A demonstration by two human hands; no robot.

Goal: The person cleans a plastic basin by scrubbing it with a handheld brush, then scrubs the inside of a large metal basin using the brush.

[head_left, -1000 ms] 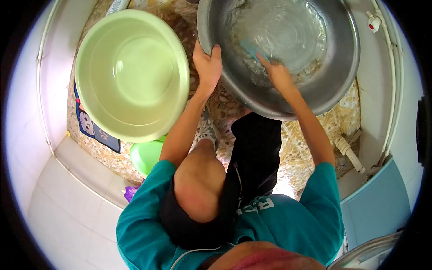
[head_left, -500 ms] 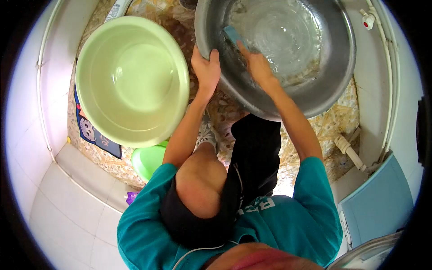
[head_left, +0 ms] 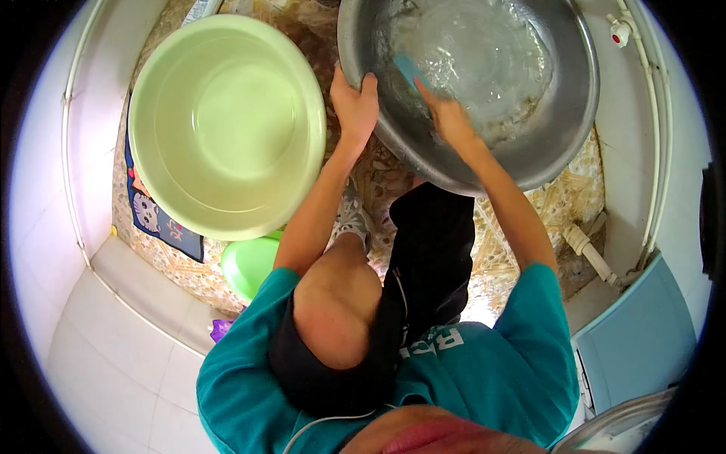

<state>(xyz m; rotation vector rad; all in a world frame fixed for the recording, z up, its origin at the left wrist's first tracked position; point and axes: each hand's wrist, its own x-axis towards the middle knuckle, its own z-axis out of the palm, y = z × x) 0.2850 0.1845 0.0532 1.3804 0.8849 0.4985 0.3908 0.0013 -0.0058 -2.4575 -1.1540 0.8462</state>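
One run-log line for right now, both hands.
left hand: holding metal basin by rim | right hand: holding blue item inside it | pale green basin: at left

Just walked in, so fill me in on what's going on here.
A person in a teal shirt is working at a metal basin with water in it. The left hand holds the basin's rim on its left side. The right hand holds a small blue item, too blurred to identify, inside the basin near the water's edge. To the left is a large pale green basin, which neither hand is holding; it partly covers a smaller bright green one.
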